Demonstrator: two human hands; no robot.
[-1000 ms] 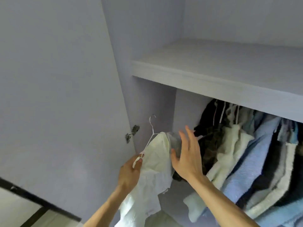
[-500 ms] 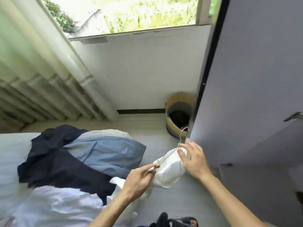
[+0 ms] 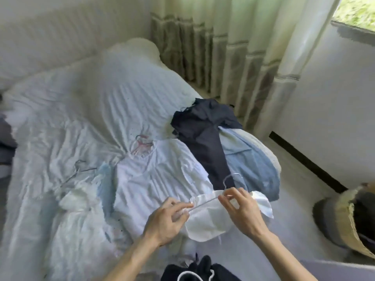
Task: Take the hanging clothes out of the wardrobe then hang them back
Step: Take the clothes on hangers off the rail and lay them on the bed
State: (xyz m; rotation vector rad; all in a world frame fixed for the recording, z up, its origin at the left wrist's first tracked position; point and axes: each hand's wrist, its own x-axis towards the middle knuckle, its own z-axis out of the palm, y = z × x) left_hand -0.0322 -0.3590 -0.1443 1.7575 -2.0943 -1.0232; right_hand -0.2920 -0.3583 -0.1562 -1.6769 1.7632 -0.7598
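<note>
At the far left edge we see a strip of dark fabric (image 3: 6, 134), too cropped to identify. Next comes the bed (image 3: 91, 88), covered in a rumpled white duvet, with a thin dark hanger (image 3: 79, 167) lying on it and a pinkish hanger (image 3: 142, 142) a little further right. Beside these lie loose white clothes (image 3: 152, 179), spread flat over the near part of the bed. Below them we see the left hand (image 3: 164, 222), its thumb and forefinger pinched together on the left end of a wire hanger (image 3: 204, 202). A white garment (image 3: 205, 224) hangs bunched from that hanger, held in the air just over the near edge of the bed. The right hand (image 3: 241, 211) grips the hanger near its neck, fingertips closed on the wire just under the hook. At the bottom edge, between the forearms, sits a dark garment (image 3: 203, 268) with a white cord (image 3: 192, 273). Behind the hook a navy garment (image 3: 203, 138) lies on the bed's right side, overlapping a light blue garment (image 3: 249, 165) beside it. Pale curtains (image 3: 223, 47) hang behind the bed. On the floor at the right stands a woven basket (image 3: 349, 220), and above it we see a window corner (image 3: 361, 11).
</note>
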